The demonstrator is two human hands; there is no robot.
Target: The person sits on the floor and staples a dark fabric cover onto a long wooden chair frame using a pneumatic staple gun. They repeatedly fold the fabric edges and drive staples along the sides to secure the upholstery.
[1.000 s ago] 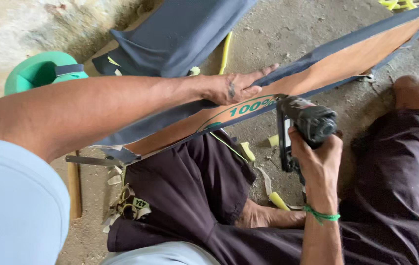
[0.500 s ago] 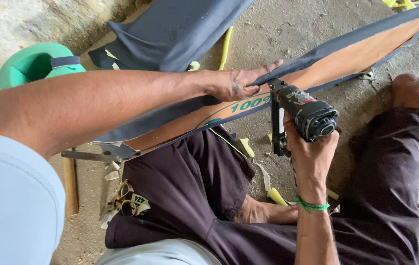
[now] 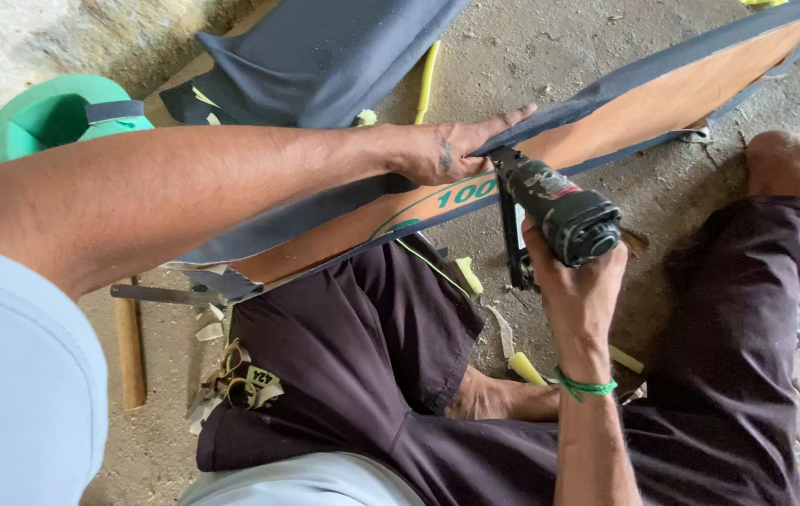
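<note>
A long wooden board (image 3: 662,98) wrapped in dark grey fabric lies slanted across my lap, from lower left to upper right. My left hand (image 3: 451,150) presses flat on the fabric edge near the board's middle. My right hand (image 3: 576,286) grips a black pneumatic staple gun (image 3: 554,211), its nose tilted up against the board's edge just right of my left fingers. A green band circles my right wrist.
A green plastic tub (image 3: 53,117) stands at the upper left. A loose sheet of dark fabric (image 3: 325,56) lies behind the board. A hammer with a wooden handle (image 3: 128,342), scissors (image 3: 231,375) and yellow foam scraps (image 3: 526,367) lie on the concrete floor.
My right hand has tilted the staple gun and pushed its nose up to the board's edge, close to my left hand. My left hand has stayed pressed on the fabric.
</note>
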